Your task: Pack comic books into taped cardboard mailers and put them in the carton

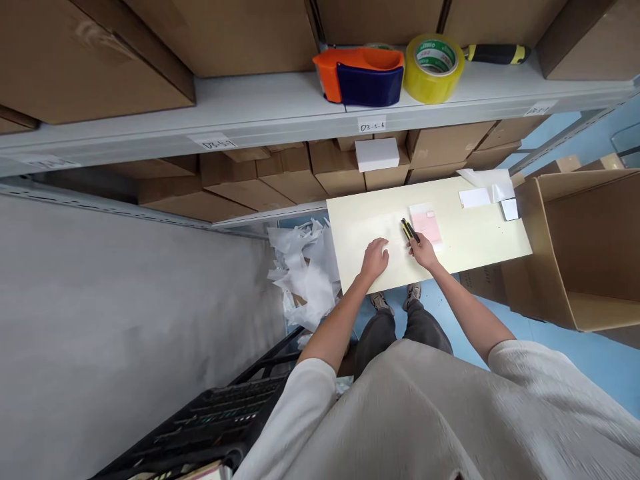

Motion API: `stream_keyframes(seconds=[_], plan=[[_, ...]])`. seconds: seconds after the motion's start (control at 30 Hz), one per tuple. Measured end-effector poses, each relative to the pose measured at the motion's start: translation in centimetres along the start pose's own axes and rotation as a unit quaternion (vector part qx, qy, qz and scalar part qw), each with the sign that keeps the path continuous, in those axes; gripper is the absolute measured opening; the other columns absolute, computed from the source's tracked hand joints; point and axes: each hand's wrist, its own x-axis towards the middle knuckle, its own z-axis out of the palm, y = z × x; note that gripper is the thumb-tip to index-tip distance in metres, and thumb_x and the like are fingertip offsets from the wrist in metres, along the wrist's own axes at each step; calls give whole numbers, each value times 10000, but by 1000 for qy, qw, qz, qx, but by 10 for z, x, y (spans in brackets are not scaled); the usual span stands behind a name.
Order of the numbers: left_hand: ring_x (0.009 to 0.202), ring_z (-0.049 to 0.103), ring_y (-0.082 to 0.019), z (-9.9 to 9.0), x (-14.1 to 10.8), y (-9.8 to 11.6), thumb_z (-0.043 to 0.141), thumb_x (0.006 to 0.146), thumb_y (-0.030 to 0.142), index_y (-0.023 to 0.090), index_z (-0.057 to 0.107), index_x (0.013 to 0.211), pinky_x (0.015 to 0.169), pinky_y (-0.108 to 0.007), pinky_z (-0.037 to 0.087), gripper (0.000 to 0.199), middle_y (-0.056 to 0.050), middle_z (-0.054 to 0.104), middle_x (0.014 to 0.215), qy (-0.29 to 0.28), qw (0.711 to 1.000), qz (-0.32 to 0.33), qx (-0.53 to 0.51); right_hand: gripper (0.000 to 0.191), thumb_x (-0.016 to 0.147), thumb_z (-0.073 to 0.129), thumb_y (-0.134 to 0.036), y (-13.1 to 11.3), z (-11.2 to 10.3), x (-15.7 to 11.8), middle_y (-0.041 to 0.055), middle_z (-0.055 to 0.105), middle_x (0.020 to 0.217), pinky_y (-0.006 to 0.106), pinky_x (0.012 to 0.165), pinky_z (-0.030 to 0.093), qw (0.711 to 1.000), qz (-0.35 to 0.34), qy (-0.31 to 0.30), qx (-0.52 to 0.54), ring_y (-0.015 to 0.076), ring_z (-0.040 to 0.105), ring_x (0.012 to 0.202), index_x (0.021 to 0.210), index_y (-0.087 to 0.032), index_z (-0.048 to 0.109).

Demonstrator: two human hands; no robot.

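In my right hand (423, 252) is a black and yellow utility knife (409, 229), its front end pointing away from me to the upper left. Beside that hand, partly under it, a pink and white packet (427, 225) lies on the cream tabletop (360, 213). My left hand (375, 259) rests on the tabletop left of the knife, fingers loosely curved and slightly apart, with nothing visible in it. White slips (475, 198), a clear plastic sheet (493, 181) and a small dark-edged white card (510, 209) lie at the right end.
A shelf above holds an orange and blue tape dispenser (367, 77), a yellow tape roll (434, 69) and a black-yellow handled tool (497, 54). A white box (377, 155) sits behind the table. An open carton (555, 260) stands right; crumpled white wrapping (313, 280) lies left.
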Motion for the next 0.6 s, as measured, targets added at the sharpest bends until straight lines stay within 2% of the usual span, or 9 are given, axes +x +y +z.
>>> stream_keyframes(seconds=[0.17, 0.33, 0.6], plan=[[1455, 577, -311, -8, 2, -8, 525, 962, 138, 239, 675, 1375, 1274, -534, 441, 450, -122, 671, 1479, -5, 1000, 10, 2, 382, 1008, 509, -578, -4, 12, -5, 54, 764, 856, 335, 667, 564, 998, 0, 28, -51, 207, 672, 628, 1103, -224, 617], [1472, 553, -334, -10, 15, -9, 535, 961, 155, 234, 673, 1401, 1267, -544, 434, 467, -130, 645, 1528, -13, 1000, 15, 6, 420, 1034, 495, -654, -8, 21, 2, 76, 760, 821, 359, 729, 571, 989, -15, 67, -128, 286, 729, 778, 1032, -255, 625], [1592, 413, -405, -12, 64, -10, 609, 957, 224, 183, 613, 1483, 1314, -604, 319, 528, -186, 537, 1665, 12, 1000, 10, 2, 325, 1112, 374, -435, -28, 37, 15, 184, 774, 1047, 401, 813, 538, 965, -36, 25, -259, 354, 724, 925, 1219, -201, 572]])
